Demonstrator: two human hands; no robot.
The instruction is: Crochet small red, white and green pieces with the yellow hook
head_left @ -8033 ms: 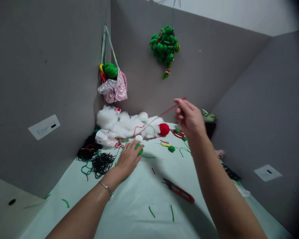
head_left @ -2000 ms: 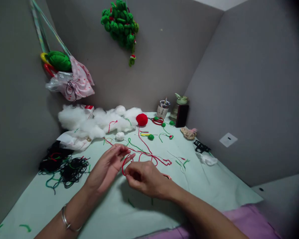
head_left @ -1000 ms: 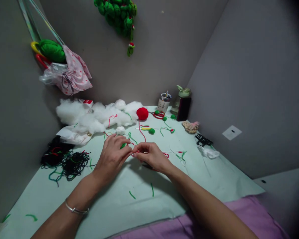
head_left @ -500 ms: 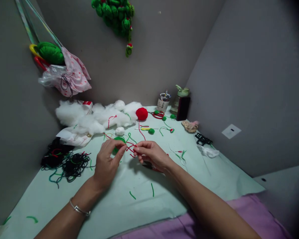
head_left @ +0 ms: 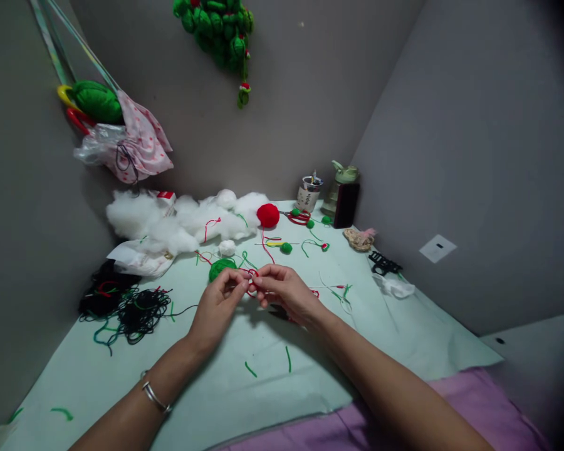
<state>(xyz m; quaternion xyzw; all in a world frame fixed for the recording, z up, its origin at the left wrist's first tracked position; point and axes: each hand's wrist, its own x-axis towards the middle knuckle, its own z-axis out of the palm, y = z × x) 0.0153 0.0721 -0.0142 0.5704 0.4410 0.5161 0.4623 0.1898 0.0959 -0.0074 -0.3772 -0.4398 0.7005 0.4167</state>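
My left hand [head_left: 223,300] and my right hand [head_left: 284,289] meet fingertip to fingertip over the middle of the table. Between them is a looped strand of red yarn [head_left: 252,274], pinched by the fingers of each hand. How the loop runs is partly hidden by the fingertips. Just behind my left hand lies a green yarn ball [head_left: 222,269], its lower part covered by the fingers. A red yarn ball [head_left: 267,215] sits farther back, with a strand trailing toward my hands. Below my right hand, a dark-bladed tool [head_left: 279,312] is mostly covered.
White stuffing [head_left: 178,219] is heaped along the back wall. Tangled black yarn [head_left: 143,313] lies at left. Red-handled scissors [head_left: 299,217], a pen cup [head_left: 308,193] and a bottle [head_left: 341,188] with a dark phone [head_left: 346,205] stand at the back right. Green yarn scraps [head_left: 288,359] lie in front.
My left hand has moved right and closer to my right hand, uncovering more of the green yarn ball. The red yarn between the hands is drawn into a smaller loop.
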